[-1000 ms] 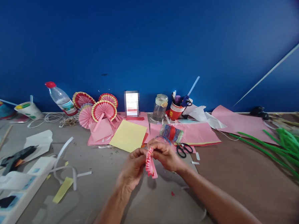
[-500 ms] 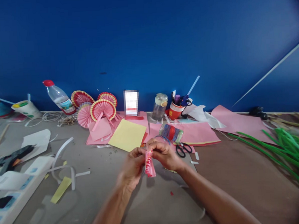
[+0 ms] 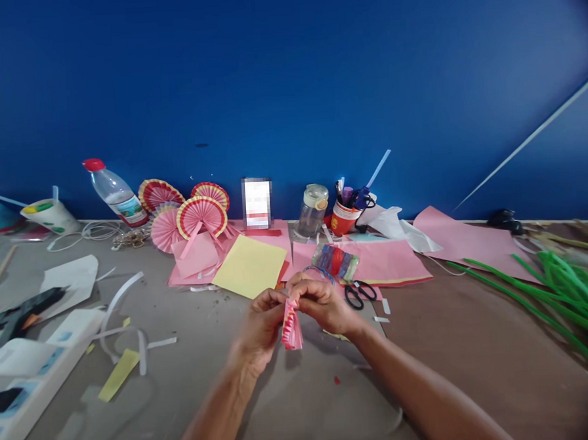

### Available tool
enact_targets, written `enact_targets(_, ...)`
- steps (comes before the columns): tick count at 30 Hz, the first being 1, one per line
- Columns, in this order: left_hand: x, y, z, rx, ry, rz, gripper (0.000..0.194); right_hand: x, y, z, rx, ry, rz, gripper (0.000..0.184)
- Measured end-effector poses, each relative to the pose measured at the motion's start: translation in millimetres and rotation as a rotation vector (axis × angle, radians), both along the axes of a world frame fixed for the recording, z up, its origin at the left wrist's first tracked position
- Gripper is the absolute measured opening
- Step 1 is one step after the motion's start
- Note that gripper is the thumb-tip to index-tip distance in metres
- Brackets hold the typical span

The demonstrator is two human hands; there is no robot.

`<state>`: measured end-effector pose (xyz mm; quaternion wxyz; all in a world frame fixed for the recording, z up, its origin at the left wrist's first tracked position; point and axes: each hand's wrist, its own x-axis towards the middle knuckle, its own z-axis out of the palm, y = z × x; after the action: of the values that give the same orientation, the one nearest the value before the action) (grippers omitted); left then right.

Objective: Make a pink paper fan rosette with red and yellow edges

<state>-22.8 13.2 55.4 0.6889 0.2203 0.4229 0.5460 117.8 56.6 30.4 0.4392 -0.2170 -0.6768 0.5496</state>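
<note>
A small pleated strip of pink paper with red and cream edging (image 3: 291,328) hangs down between my two hands, above the table. My left hand (image 3: 266,323) pinches its upper end from the left. From the right, my right hand (image 3: 321,305) pinches the same end, fingertips close to the left ones. A thin blue cord (image 3: 321,269) shows just behind my right hand; whether it is held I cannot tell. Black-handled scissors (image 3: 360,294) lie to the right, beside a bundle of coloured thread (image 3: 336,262). A yellow paper square (image 3: 250,265) lies beyond my left hand.
Folded paper fans (image 3: 202,218) stand at the back left near a tilted plastic bottle (image 3: 120,197). A glass jar (image 3: 313,209) and a red cup of tools (image 3: 344,216) stand behind. Green stems (image 3: 569,297) lie right; a power strip (image 3: 45,371) and glue gun (image 3: 25,313) lie left.
The lower end of the pleated pink paper has swung slightly left. Both hands keep their pinch in nearly the same place, and the view has shifted a little.
</note>
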Motion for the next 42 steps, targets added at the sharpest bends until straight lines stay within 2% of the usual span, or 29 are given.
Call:
enact_targets(10,0,0,-0.5,0.026,0.040,0.007,0.032,0,2,2.1,-0.015,0.019,0.022,0.021)
enact_targets(14,-4,1,-3.1,0.041,0.054,0.001,0.026,3,4,1.5,-0.032,0.050,0.093,0.014)
enact_targets(16,-8,3,-7.6,0.044,0.040,0.017,0.024,4,6,1.5,-0.094,0.099,0.125,0.025)
enact_targets(19,-13,8,-15.6,0.017,0.013,0.029,0.023,3,10,1.8,-0.173,0.157,0.054,0.043)
enact_targets(22,-14,11,-19.2,-0.012,0.000,0.003,0.025,2,12,1.5,-0.158,0.064,-0.068,0.043)
enact_targets(26,-13,11,-16.1,0.007,0.011,-0.026,0.029,-1,11,1.6,-0.155,-0.063,-0.136,0.042)
enact_targets(30,-15,12,-14.3,0.037,0.048,-0.027,0.028,-3,8,1.7,-0.085,-0.100,-0.215,0.030)
enact_targets(35,-14,15,-16.0,0.092,0.097,-0.012,0.027,-6,5,0.1,0.034,-0.152,-0.287,0.032)
enact_targets(42,-10,10,-14.1,0.147,0.174,-0.026,0.012,-5,-8,9.8,0.382,-0.405,-0.371,0.031)
